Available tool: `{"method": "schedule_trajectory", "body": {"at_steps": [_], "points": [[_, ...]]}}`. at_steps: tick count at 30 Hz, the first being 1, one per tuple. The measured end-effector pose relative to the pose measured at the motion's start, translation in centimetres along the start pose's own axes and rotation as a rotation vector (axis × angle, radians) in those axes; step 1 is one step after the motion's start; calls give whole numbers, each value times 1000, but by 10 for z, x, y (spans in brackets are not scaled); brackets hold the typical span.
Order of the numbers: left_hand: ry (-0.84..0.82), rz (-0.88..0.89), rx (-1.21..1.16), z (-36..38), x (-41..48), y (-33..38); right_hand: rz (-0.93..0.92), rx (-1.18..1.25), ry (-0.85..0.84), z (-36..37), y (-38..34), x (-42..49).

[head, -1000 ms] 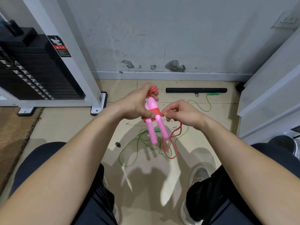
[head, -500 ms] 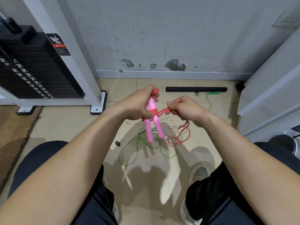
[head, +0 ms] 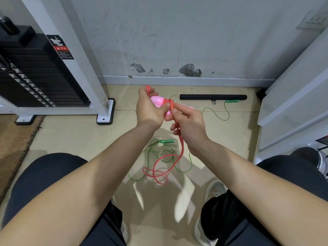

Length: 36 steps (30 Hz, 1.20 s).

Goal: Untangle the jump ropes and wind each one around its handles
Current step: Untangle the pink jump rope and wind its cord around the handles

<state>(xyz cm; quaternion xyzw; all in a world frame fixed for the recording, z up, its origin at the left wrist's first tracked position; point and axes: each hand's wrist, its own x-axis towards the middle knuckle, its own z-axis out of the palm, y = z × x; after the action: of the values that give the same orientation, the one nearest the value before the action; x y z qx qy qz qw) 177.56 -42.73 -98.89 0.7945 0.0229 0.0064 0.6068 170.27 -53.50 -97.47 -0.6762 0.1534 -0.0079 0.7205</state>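
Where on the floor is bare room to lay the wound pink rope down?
Bare floor lies between the machine foot, the rug and the left knee, and between the bar and the cabinet. Below the right hand, green rope and red cord crowd it.

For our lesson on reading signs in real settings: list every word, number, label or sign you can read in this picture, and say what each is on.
Warning sticker on the weight machine: hand symbol, red band, white print too small to read.
Small sticker low on the white post: blurred, unreadable.
Pink handles in the left hand, red rope in the right hand: no print.
Nothing else bears readable text.
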Motion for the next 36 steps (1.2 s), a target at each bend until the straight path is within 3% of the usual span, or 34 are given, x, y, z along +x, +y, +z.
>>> {"method": "schedule_trajectory", "body": {"at_steps": [6,11,17,20,25,28,32,36], "points": [[-56,-323,-380,-2,0,13,-78,-135,27,-1,4,7],[-41,-378,-406,1,-7,14,-196,-321,17,-1,6,3],[31,-437,-566,-5,3,8,-217,-364,8,15,13,-11],[33,-444,-666,-10,9,11,-137,-326,-18,16,16,-15],[7,-477,-721,-22,19,15,137,-263,-322,12,21,-8],[-38,-502,-711,-25,17,20,164,-347,-353,2,12,3],[-129,-484,-648,-37,19,32,336,-393,-405,-14,3,14],[-337,-462,-705,-54,28,34,171,-413,-302,-24,3,25]]}}
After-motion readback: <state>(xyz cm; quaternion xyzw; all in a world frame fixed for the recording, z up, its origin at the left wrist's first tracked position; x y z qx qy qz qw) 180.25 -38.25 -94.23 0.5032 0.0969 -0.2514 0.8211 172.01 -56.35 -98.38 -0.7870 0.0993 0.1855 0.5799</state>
